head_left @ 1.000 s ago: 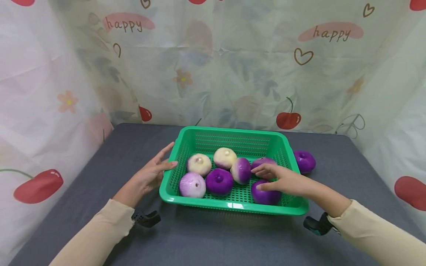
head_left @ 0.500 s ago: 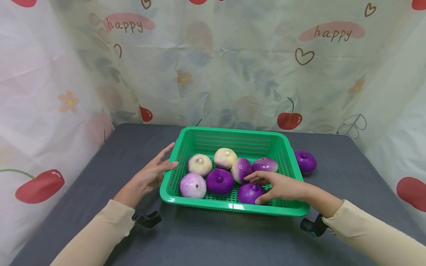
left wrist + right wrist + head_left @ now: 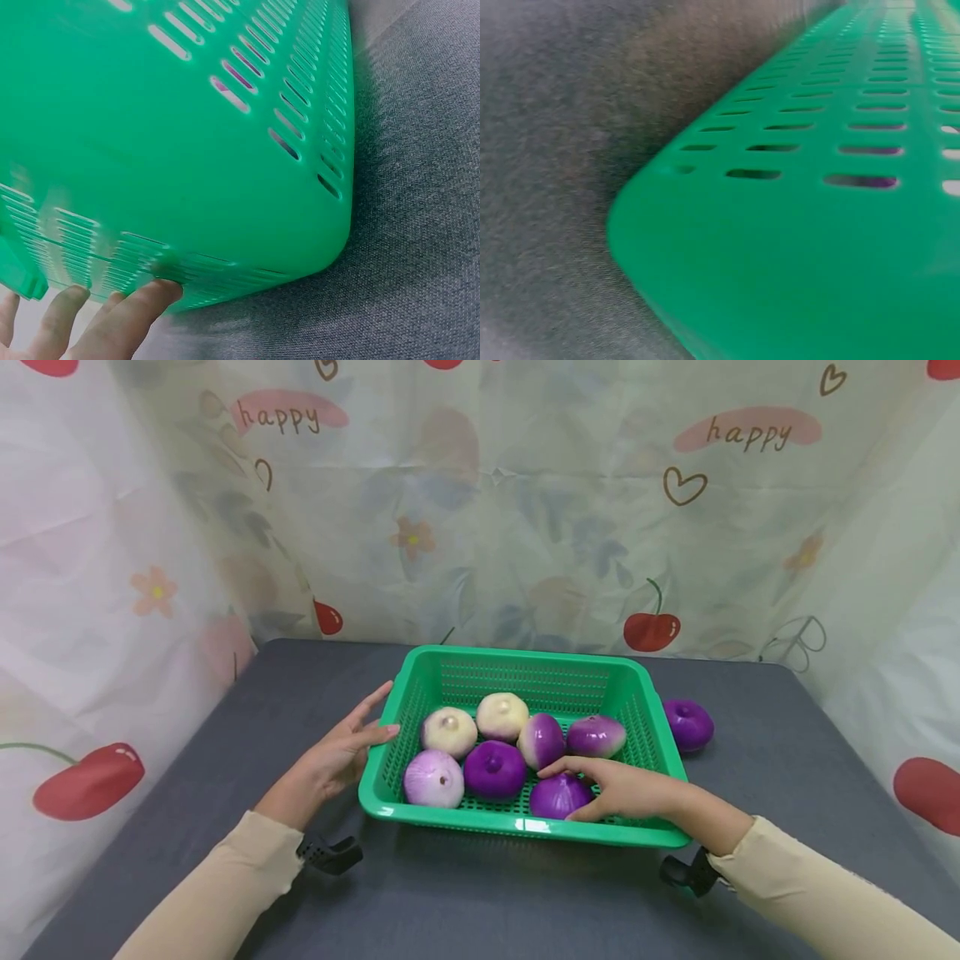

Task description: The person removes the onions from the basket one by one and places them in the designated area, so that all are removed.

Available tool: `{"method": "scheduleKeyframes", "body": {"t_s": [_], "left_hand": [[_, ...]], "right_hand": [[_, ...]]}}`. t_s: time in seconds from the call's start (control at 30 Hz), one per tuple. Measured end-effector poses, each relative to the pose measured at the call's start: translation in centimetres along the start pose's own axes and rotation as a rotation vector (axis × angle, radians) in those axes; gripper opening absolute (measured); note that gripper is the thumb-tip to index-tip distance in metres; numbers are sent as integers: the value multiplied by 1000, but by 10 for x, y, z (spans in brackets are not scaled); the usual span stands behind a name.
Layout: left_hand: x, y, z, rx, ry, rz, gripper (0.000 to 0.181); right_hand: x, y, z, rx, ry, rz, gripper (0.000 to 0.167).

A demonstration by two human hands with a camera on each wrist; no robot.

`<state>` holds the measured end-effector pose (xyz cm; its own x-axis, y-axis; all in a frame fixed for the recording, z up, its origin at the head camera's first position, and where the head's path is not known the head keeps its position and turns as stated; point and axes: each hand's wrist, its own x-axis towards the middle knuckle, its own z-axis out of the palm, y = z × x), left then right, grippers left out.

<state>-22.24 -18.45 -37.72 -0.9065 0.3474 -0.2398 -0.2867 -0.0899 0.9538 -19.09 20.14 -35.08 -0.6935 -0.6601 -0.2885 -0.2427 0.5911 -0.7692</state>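
Note:
A green basket holds several purple and white onions. Inside its front right part, the right hand grips a purple onion, thumb at the front and fingers over the back. Left of that onion lies a dark purple one, and behind it a purple-white one. At the basket's left end the left hand touches the rim with spread fingers; the left wrist view shows its fingers against the slotted wall. In the right wrist view only the basket's outside shows, no hand.
Another purple onion lies on the grey table, just outside the basket's right end. A patterned curtain stands behind and at both sides. A thin looped cord hangs near the back right corner.
The right hand has moved left inside the basket, and the front purple onion has shifted left and turned with it. The two onions behind moved slightly left. The left hand stays at the rim.

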Motion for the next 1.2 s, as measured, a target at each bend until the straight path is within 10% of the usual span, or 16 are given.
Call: {"method": "scheduleKeyframes", "body": {"t_s": [0.73,1.2], "left_hand": [[-2,4,0,20,-8,-6,80],[2,2,-2,15,8,-15,78]], "right_hand": [[2,3,-1,-56,-23,26,54],[-20,-13,-15,59,134,-6,61]]}}
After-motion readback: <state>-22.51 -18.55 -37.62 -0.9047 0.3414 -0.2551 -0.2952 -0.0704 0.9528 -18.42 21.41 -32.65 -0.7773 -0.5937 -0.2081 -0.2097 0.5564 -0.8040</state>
